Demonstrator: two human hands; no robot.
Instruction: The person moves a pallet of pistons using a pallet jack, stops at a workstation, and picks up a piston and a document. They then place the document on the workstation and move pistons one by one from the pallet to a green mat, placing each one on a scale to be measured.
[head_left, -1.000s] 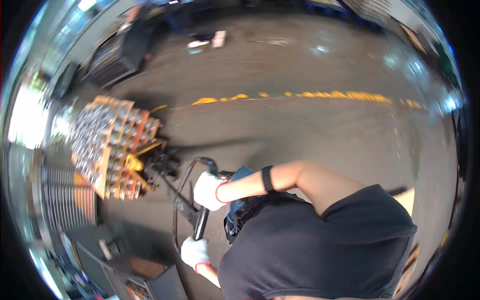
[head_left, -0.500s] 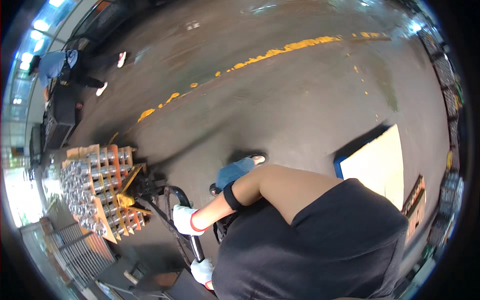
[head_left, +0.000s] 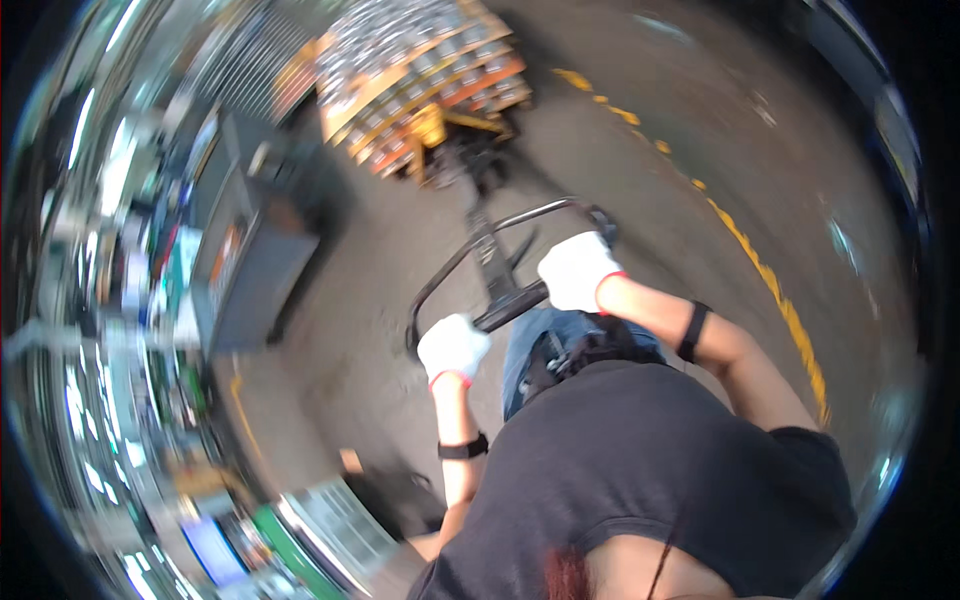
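The left hand (head_left: 453,347) and the right hand (head_left: 580,272) (white gloves (head_left: 569,281) on both, I see) wrap around opposite ends of the black handle (head_left: 514,304), close in front of the person (head_left: 640,450). Out past it, the yellow jack (head_left: 427,126) stands at the near edge of a stacked load (head_left: 420,55).

Handle (head_left: 489,257) in front of the body, stacked load (head_left: 425,65) beyond it.
The left hand (head_left: 453,347) is on the left part of the handle's crossbar (head_left: 515,304), the right hand (head_left: 578,272) on its right; a stack (head_left: 245,65) stands just left of the load, a cabinet (head_left: 282,240) on the floor (head_left: 350,270) nearer left, and a floor line (head_left: 762,275) runs along the right.
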